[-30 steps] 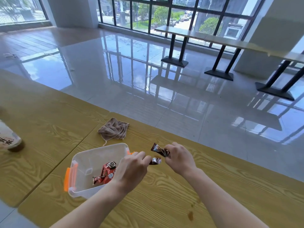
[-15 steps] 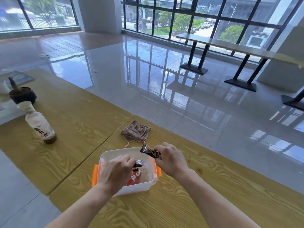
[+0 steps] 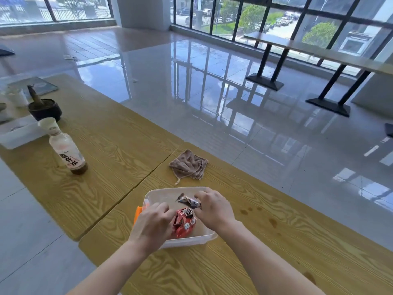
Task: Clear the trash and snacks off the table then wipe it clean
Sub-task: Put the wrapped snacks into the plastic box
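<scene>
A white plastic box with orange latches sits on the near wooden table. A red snack packet lies inside it. My right hand hovers over the box's right side and pinches a dark snack wrapper above the red packet. Over the left side is my left hand, fingers curled down beside the red packet; its palm side is hidden. A folded brown cloth lies on the table just beyond the box. Brown stains mark the wood to the right.
On the adjoining table to the left stand a bottle with a paper cup over its neck, a dark bowl and a white tub. Glossy tiled floor lies beyond the far edge. A long counter lines the windows.
Both hands have moved left and down over the box. The small wrapper seen in my left fingers earlier no longer shows. The view has swung left, bringing the bottle and bowl into sight.
</scene>
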Available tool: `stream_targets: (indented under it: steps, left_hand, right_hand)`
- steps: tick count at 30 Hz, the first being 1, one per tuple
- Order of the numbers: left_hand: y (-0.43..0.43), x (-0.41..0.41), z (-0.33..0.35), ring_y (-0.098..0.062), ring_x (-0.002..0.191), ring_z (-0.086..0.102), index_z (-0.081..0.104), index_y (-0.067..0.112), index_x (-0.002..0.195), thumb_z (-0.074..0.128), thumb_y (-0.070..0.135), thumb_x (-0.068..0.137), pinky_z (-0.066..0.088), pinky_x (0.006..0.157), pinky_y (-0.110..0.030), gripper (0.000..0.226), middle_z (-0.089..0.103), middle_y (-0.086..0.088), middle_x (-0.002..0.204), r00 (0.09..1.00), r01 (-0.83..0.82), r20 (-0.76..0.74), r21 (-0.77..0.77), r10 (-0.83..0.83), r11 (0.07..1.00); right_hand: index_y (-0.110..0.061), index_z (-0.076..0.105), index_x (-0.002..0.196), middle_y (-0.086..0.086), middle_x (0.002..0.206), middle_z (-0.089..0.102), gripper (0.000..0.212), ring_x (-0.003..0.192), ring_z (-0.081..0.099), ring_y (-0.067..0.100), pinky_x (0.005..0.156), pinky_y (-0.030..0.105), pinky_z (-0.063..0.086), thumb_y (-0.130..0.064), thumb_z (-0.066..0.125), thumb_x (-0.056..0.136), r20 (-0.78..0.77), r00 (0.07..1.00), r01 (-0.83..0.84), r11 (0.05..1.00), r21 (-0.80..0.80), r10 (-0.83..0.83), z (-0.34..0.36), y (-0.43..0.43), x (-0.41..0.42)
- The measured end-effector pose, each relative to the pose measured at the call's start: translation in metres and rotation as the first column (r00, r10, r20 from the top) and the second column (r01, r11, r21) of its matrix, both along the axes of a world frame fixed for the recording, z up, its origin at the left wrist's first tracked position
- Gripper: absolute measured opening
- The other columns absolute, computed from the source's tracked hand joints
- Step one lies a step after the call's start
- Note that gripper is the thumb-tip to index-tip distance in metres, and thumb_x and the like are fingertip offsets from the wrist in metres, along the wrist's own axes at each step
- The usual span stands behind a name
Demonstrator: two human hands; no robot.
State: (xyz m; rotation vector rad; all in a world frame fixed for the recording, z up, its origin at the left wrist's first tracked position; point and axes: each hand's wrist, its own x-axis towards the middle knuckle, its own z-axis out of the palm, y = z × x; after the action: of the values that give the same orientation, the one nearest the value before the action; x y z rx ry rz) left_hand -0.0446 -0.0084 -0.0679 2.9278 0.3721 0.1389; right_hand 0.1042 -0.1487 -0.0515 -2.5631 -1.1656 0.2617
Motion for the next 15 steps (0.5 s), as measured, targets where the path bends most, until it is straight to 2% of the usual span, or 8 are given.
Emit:
stream_targets:
  steps: [3,6,8,11,15]
  left_hand:
    - [0.007,-0.009,-0.002,-0.027,0.081,0.061,0.069,0.016,0.084,0.079,0.007,0.06,0.053,0.066,-0.039,0.027,0.063,-0.003,0.084,0.998,-0.048,0.034,-0.006,0.048,0.999]
    - [0.014,-0.016,-0.003,-0.035,0.106,0.06,0.069,0.01,0.101,0.078,0.003,0.064,0.056,0.074,-0.047,0.039,0.064,-0.016,0.107,0.984,-0.18,0.013,-0.007,0.18,0.984]
    - [0.015,-0.017,-0.005,-0.039,0.112,0.057,0.065,0.005,0.113,0.078,0.003,0.067,0.057,0.075,-0.049,0.048,0.06,-0.023,0.117,0.973,-0.231,-0.019,-0.03,0.23,0.973]
    - [0.015,-0.017,-0.009,-0.04,0.117,0.054,0.056,0.002,0.128,0.075,0.005,0.071,0.056,0.081,-0.048,0.06,0.056,-0.024,0.127,0.961,-0.277,-0.036,-0.08,0.275,0.957]
    - [0.016,-0.013,-0.012,-0.032,0.123,0.051,0.038,0.005,0.144,0.064,0.012,0.083,0.052,0.091,-0.039,0.066,0.047,-0.017,0.141,0.933,-0.357,-0.018,-0.148,0.358,0.922]
  right_hand:
    - [-0.016,0.066,0.123,0.0,0.122,0.062,0.034,0.109,0.056,0.023,0.081,0.032,0.049,-0.02,0.066,0.09,0.009,0.999,0.036,0.997,0.065,-0.036,-0.008,-0.009,-0.001]
    - [-0.017,0.062,0.13,0.002,0.121,0.061,0.039,0.112,0.054,0.023,0.086,0.03,0.048,-0.018,0.065,0.091,0.029,0.993,0.11,0.99,0.092,-0.113,-0.012,-0.024,0.004]
    - [-0.019,0.061,0.13,0.003,0.121,0.06,0.036,0.111,0.052,0.023,0.087,0.031,0.049,-0.022,0.06,0.095,0.034,0.986,0.158,0.982,0.101,-0.162,-0.013,-0.032,0.007]
    - [-0.019,0.06,0.122,0.004,0.117,0.059,0.027,0.105,0.052,0.024,0.086,0.033,0.048,-0.033,0.052,0.101,0.024,0.979,0.201,0.975,0.09,-0.204,-0.013,-0.036,0.006]
    - [-0.018,0.051,0.131,0.007,0.123,0.055,0.035,0.108,0.051,0.027,0.094,0.034,0.045,-0.035,0.052,0.1,-0.052,0.972,0.229,0.973,0.011,-0.228,-0.017,-0.035,0.003]
